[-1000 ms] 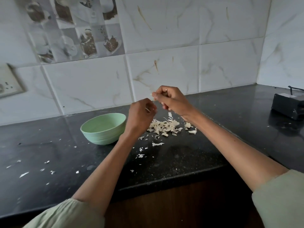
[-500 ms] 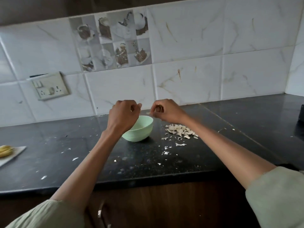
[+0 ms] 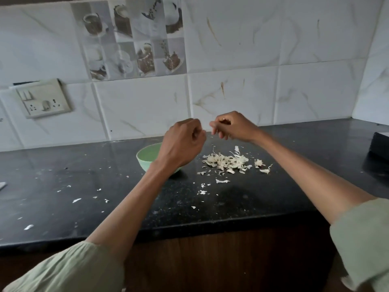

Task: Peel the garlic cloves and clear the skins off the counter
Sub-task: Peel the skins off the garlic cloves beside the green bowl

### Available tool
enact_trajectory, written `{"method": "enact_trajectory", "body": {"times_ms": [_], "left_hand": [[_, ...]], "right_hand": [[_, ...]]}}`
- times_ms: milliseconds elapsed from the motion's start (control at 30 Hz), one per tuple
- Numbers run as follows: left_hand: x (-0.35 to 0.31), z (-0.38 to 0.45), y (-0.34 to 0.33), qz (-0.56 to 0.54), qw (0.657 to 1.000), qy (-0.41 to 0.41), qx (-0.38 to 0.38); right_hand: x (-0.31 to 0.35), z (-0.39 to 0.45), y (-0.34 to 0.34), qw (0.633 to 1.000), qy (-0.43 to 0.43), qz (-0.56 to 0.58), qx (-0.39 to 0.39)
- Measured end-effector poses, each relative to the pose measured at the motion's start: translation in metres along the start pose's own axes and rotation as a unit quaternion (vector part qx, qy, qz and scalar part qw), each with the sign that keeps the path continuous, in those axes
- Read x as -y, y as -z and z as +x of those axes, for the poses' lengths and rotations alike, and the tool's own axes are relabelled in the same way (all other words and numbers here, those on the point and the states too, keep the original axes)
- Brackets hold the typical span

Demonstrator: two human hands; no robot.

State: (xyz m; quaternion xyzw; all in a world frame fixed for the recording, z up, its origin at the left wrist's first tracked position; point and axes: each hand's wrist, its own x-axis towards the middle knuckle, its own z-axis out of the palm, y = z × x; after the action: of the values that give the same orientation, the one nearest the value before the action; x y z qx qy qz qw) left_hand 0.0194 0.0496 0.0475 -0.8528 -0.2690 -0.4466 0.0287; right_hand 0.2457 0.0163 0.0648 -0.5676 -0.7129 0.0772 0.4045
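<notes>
My left hand [image 3: 182, 142] hovers over the counter with its fingers curled into the palm, and I see nothing in them. It covers the right side of a pale green bowl [image 3: 147, 157]. Just to its right, my right hand [image 3: 232, 127] is raised with its fingertips pinching a small garlic clove [image 3: 224, 119], of which only a pale speck shows. The two hands are a short gap apart. Below the right hand a heap of garlic skins [image 3: 227, 162] lies on the black counter [image 3: 273, 199].
Loose skin flakes [image 3: 76, 200] are scattered over the counter's left and middle. A dark box [image 3: 380, 146] sits at the right edge, and something white [image 3: 2, 185] pokes in at the far left. A socket plate [image 3: 43, 101] is on the tiled wall.
The view has swung. My hands have lifted slightly and stay close together, the left one now covering the bowl's right side. The pale bit seen at my left thumb no longer shows.
</notes>
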Motion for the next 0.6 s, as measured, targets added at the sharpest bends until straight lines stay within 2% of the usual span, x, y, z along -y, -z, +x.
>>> {"method": "enact_trajectory", "body": {"times_ms": [100, 200, 333, 433, 600], "left_hand": [[-0.019, 0.019, -0.034, -0.047, 0.999, 0.018, 0.003], [-0.02, 0.034, -0.068, -0.108, 0.991, 0.084, 0.008], [-0.004, 0.029, -0.101, -0.21, 0.961, 0.178, 0.035], [0.004, 0.024, -0.111, -0.247, 0.949, 0.182, 0.067], [0.004, 0.029, -0.108, -0.289, 0.934, 0.208, 0.024]], "right_hand": [[-0.033, -0.001, 0.01, 0.999, -0.03, 0.024, 0.013], [-0.061, -0.002, 0.002, 0.999, -0.034, 0.022, 0.016], [-0.082, 0.003, -0.008, 0.993, -0.021, -0.089, 0.069], [-0.08, 0.006, -0.006, 0.989, -0.022, -0.093, 0.113], [-0.072, 0.001, -0.012, 0.975, -0.003, -0.121, 0.186]]}}
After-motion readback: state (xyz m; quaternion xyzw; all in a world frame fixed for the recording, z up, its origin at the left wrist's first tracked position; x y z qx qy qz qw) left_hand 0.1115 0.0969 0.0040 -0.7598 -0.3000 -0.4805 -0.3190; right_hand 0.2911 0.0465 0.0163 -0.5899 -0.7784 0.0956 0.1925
